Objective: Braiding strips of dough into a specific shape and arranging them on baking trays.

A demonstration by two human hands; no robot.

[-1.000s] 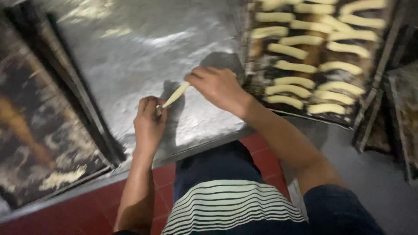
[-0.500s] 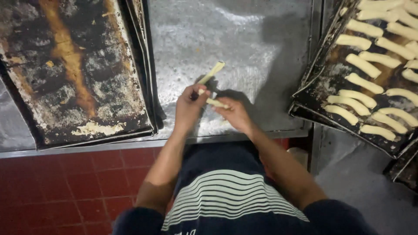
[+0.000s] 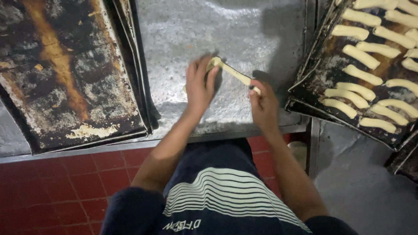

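Whereas half a second ago both hands pinched it, left hand now rolls flat on dough strip upon steel table; right hand pinches its end.

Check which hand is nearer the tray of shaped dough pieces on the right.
Right. The right hand sits just left of the tray of dough pieces, pinching one end of the dough strip. The left hand presses the strip's other end, farther left on the metal table.

No packages, labels, signs, screens.
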